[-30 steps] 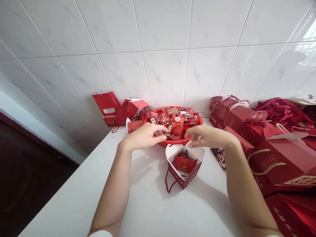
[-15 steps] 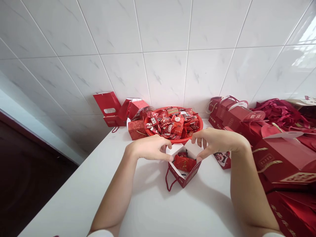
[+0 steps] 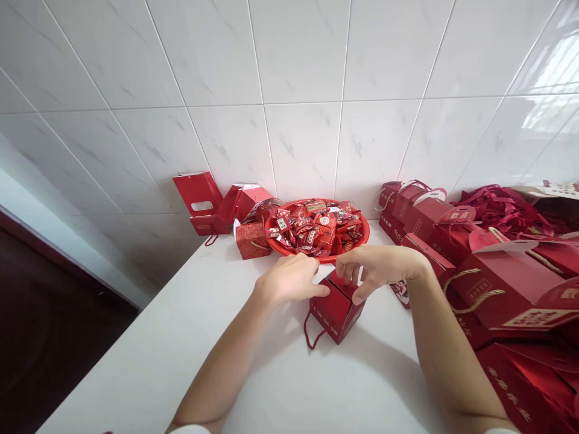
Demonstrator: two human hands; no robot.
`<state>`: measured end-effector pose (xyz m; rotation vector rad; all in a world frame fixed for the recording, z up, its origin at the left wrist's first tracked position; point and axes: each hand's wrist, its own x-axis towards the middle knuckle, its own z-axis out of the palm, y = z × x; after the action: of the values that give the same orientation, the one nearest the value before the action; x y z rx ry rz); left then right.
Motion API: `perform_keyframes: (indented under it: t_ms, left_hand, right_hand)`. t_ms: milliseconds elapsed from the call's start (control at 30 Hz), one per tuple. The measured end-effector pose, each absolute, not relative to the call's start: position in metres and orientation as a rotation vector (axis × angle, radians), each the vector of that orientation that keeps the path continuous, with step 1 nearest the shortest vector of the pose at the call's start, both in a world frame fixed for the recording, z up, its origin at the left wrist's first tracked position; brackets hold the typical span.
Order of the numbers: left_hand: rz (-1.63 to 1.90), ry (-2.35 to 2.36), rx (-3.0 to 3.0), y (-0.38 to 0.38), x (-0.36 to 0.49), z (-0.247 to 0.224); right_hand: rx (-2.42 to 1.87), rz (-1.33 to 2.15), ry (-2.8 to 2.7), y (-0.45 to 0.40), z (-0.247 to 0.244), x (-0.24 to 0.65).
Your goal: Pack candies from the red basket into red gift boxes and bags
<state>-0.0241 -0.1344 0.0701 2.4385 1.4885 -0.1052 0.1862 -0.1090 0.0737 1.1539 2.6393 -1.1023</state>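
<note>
Box (image 3: 338,314): deep red, pale lettering, flaps (image 3: 331,302) nearly meeting
Cord (image 3: 312,348): red, looped
Left hand (image 3: 290,279), right hand (image 3: 384,267): fingers (image 3: 347,270) bent at flaps; whether pinching, I cannot tell

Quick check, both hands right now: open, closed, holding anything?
Left hand: open, partly curled, thumb at the small red box's top.
Right hand: open, fingers bent, at the same box's top.

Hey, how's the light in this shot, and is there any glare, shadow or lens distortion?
Head view: bright window-like glare at upper right on the glossy white wall tiles; soft shadows on the smooth white tabletop beside the small dark-red cardboard box; lower-left corner very dark; tile lines splay towards the picture's edges, suggesting wide-angle distortion.
</note>
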Motion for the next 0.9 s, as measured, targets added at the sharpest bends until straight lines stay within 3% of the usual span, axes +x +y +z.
perform_keyframes:
  t_ms: [167, 433, 900]
  left_hand:
    - [-0.166, 1.577, 2.507, -0.139, -0.010, 0.064]
    - [-0.166, 1.661, 2.491, -0.150, 0.002, 0.062]
    - [-0.163, 1.145, 2.626, -0.160, 0.000, 0.063]
  right_hand:
    - [1.215, -1.105, 2.683, -0.111, 0.062, 0.188]
    - [1.617, -0.762, 2.475, -0.124, 0.048, 0.184]
    - [1.626, -1.133, 2.564, -0.153, 0.014, 0.211]
